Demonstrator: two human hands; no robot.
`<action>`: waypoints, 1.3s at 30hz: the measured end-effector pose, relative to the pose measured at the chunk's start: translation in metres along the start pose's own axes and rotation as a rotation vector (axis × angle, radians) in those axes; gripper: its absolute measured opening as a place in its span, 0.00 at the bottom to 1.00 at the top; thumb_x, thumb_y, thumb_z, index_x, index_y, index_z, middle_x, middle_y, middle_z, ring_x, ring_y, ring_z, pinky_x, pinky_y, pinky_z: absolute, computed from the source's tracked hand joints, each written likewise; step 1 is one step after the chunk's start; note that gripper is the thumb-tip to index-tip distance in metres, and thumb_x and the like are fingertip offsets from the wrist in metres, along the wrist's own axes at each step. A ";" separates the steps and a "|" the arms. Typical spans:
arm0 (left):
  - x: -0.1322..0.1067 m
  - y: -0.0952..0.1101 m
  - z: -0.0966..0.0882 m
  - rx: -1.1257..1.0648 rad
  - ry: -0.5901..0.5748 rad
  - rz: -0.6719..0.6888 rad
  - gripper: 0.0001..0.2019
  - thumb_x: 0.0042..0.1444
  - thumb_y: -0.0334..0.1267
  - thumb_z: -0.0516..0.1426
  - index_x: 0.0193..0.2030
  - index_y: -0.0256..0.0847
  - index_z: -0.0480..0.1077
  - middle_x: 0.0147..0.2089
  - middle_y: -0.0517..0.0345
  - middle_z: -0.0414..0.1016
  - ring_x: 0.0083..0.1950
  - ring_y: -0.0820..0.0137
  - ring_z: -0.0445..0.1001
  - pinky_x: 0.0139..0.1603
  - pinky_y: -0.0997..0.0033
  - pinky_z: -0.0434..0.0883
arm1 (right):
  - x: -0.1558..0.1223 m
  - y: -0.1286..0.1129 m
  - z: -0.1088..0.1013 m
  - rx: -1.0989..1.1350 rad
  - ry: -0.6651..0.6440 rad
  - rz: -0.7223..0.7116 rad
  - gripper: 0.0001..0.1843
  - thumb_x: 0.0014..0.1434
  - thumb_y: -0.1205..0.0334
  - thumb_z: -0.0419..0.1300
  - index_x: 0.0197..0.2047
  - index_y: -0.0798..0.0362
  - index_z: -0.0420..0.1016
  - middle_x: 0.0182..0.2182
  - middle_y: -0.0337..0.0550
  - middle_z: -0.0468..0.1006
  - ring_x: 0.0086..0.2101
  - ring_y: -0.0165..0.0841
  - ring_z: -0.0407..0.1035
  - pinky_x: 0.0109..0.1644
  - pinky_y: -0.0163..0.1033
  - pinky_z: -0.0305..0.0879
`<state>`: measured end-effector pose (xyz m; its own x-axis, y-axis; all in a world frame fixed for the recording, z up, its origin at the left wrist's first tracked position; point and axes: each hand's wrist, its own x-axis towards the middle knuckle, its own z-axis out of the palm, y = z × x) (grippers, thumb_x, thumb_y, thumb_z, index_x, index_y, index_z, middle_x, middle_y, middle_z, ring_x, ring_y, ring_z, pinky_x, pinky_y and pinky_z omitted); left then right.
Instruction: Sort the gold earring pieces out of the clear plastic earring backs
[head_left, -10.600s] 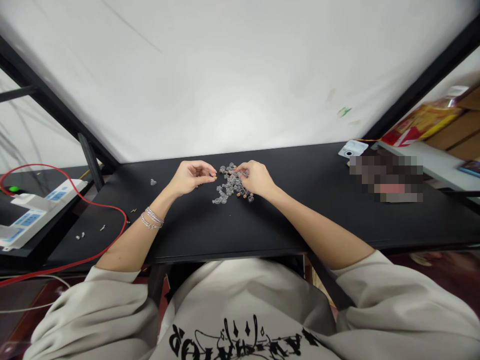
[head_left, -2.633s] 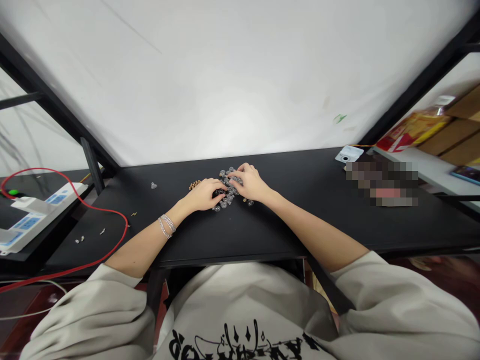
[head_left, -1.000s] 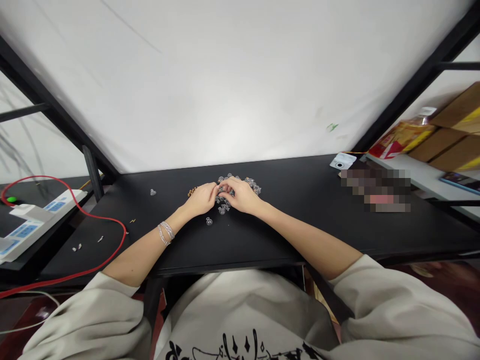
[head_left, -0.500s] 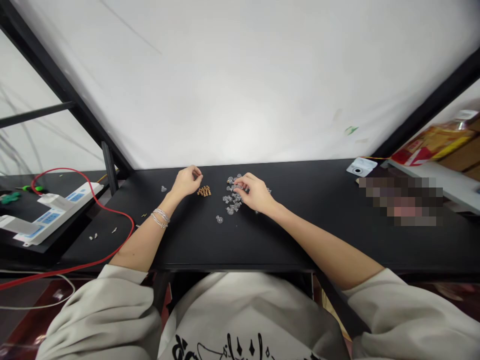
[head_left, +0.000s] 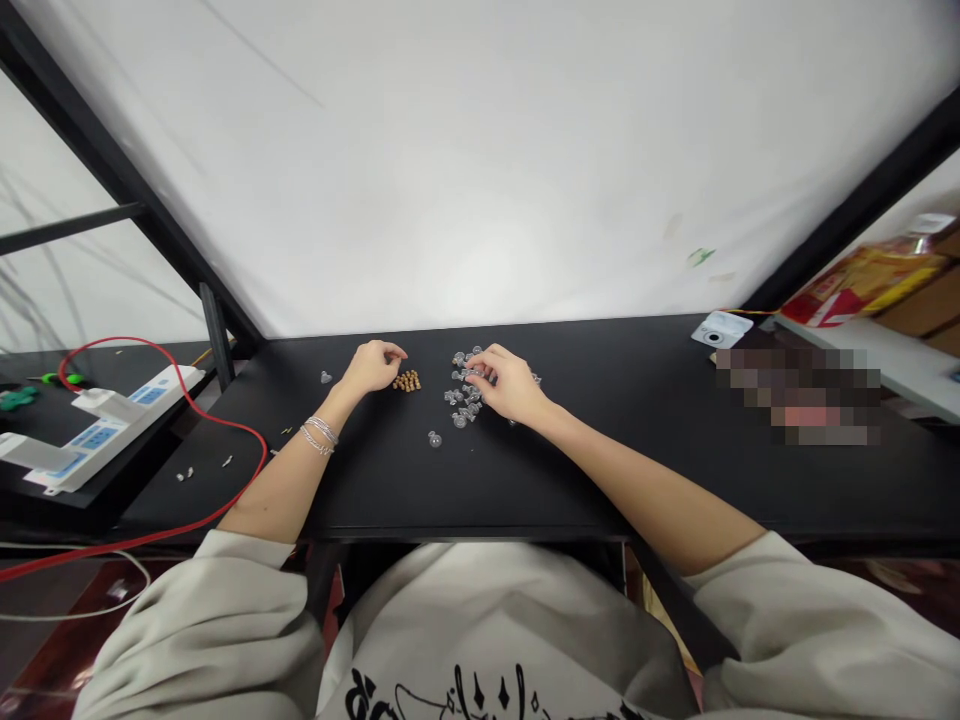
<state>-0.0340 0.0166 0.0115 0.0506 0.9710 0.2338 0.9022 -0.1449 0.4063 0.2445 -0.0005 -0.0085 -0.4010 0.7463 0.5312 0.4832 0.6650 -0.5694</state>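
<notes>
**A:** What's lying on the flat black table (head_left: pixel 600 480)?

**B:** A loose cluster of small clear glass bulbs (head_left: pixel 466 388), out at twelve o'clock from the wearer's chest. One single clear glass bulb (head_left: pixel 434 439) sits apart at seven o'clock from the cluster.

**A:** And the right hand (head_left: pixel 511 385)?

**B:** It's over the cluster's right side, its slightly curled fingers (head_left: pixel 481 370) touching the bulbs. Whether they're gripping one, I can't tell.

**A:** The left hand (head_left: pixel 371 366)?

**B:** It's resting on the table, fingers (head_left: pixel 394 351) curled loosely toward the thumb. I can't tell if they hold anything. At its three o'clock, just beside it, is a small heap of tan wooden beads (head_left: pixel 407 381), between that hand and the cluster. Another tiny clear glass bulb (head_left: pixel 325 377) lies at nine o'clock.

**A:** Anything on the wrists?

**B:** Thin silver bracelets (head_left: pixel 319 436) on the left one, and loose cream sweatshirt sleeves (head_left: pixel 795 610) further up both arms.

**A:** Further out?

**B:** At nine o'clock from the cluster, a white power strip (head_left: pixel 112 425) with a red cable (head_left: pixel 262 455) curving past it. At three o'clock, a small white round-lensed device (head_left: pixel 721 329) sits by a pixelated blurred patch (head_left: pixel 799 395).
</notes>
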 end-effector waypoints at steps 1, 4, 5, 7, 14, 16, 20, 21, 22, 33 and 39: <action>0.001 -0.002 0.001 0.010 -0.017 0.010 0.11 0.53 0.31 0.57 0.38 0.41 0.81 0.33 0.53 0.81 0.37 0.61 0.79 0.48 0.63 0.74 | 0.000 0.000 0.000 -0.001 -0.001 0.003 0.08 0.59 0.63 0.60 0.42 0.54 0.77 0.37 0.44 0.73 0.32 0.30 0.67 0.43 0.39 0.68; 0.003 -0.007 0.005 0.013 -0.038 0.017 0.10 0.53 0.31 0.57 0.39 0.41 0.80 0.36 0.52 0.82 0.40 0.62 0.79 0.47 0.65 0.74 | 0.000 0.000 0.000 -0.002 -0.001 0.005 0.09 0.59 0.64 0.60 0.42 0.54 0.77 0.36 0.44 0.72 0.32 0.30 0.67 0.43 0.39 0.68; 0.003 -0.008 0.006 0.013 -0.041 0.006 0.09 0.53 0.32 0.58 0.39 0.41 0.79 0.36 0.53 0.82 0.39 0.63 0.79 0.46 0.65 0.74 | 0.000 0.000 0.000 -0.001 0.001 0.005 0.09 0.59 0.64 0.60 0.42 0.54 0.77 0.36 0.44 0.72 0.32 0.30 0.67 0.43 0.39 0.68; 0.004 -0.011 0.007 0.024 -0.049 -0.012 0.06 0.53 0.34 0.58 0.36 0.41 0.78 0.34 0.52 0.82 0.37 0.63 0.79 0.42 0.66 0.74 | 0.001 0.001 0.000 0.000 0.001 0.003 0.09 0.59 0.64 0.60 0.42 0.54 0.77 0.36 0.44 0.72 0.32 0.30 0.67 0.43 0.39 0.67; 0.003 -0.011 0.005 0.064 -0.120 0.021 0.07 0.53 0.31 0.57 0.31 0.43 0.77 0.33 0.54 0.81 0.36 0.62 0.78 0.39 0.65 0.71 | 0.000 0.000 0.000 -0.003 -0.005 0.018 0.08 0.59 0.64 0.61 0.42 0.54 0.77 0.37 0.44 0.73 0.32 0.30 0.67 0.43 0.38 0.67; 0.002 -0.010 0.004 0.071 -0.129 0.033 0.07 0.52 0.31 0.57 0.31 0.44 0.77 0.33 0.55 0.80 0.35 0.62 0.77 0.39 0.65 0.71 | 0.000 0.000 0.000 -0.004 -0.005 0.023 0.08 0.59 0.65 0.61 0.42 0.54 0.78 0.36 0.44 0.73 0.32 0.29 0.67 0.43 0.38 0.67; 0.001 -0.009 0.001 0.076 -0.156 0.046 0.07 0.52 0.30 0.57 0.31 0.44 0.77 0.32 0.55 0.80 0.34 0.63 0.77 0.38 0.66 0.71 | 0.003 0.003 -0.002 -0.024 -0.001 0.040 0.08 0.59 0.65 0.61 0.42 0.54 0.78 0.37 0.44 0.73 0.34 0.30 0.68 0.44 0.38 0.67; 0.001 -0.008 0.000 0.076 -0.165 0.051 0.07 0.52 0.30 0.57 0.32 0.44 0.78 0.32 0.55 0.80 0.34 0.64 0.77 0.38 0.66 0.71 | 0.004 0.006 -0.003 -0.039 -0.006 0.053 0.08 0.58 0.65 0.61 0.42 0.54 0.78 0.37 0.44 0.73 0.34 0.31 0.69 0.45 0.39 0.67; 0.000 -0.008 -0.002 0.078 -0.172 0.053 0.08 0.52 0.31 0.57 0.32 0.44 0.78 0.32 0.55 0.80 0.34 0.64 0.77 0.38 0.66 0.71 | 0.005 0.008 -0.005 -0.060 -0.015 0.071 0.08 0.58 0.65 0.61 0.41 0.54 0.78 0.37 0.44 0.73 0.35 0.31 0.69 0.46 0.39 0.67; -0.018 0.038 0.013 0.133 0.020 0.336 0.10 0.60 0.32 0.54 0.43 0.39 0.76 0.45 0.50 0.77 0.45 0.60 0.72 0.51 0.60 0.68 | 0.016 0.022 -0.009 -0.314 -0.126 0.175 0.14 0.63 0.56 0.58 0.47 0.51 0.81 0.47 0.51 0.74 0.48 0.43 0.65 0.57 0.50 0.58; -0.030 0.056 0.023 0.177 -0.006 0.394 0.11 0.62 0.32 0.54 0.47 0.41 0.75 0.47 0.51 0.77 0.48 0.58 0.71 0.51 0.57 0.67 | 0.033 0.020 0.012 -0.367 -0.115 0.079 0.14 0.64 0.54 0.58 0.45 0.51 0.82 0.50 0.52 0.73 0.51 0.44 0.63 0.56 0.50 0.55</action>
<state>0.0253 -0.0162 0.0071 0.4076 0.8492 0.3358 0.8731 -0.4701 0.1291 0.2311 0.0374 -0.0100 -0.4256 0.8072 0.4089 0.7542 0.5662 -0.3327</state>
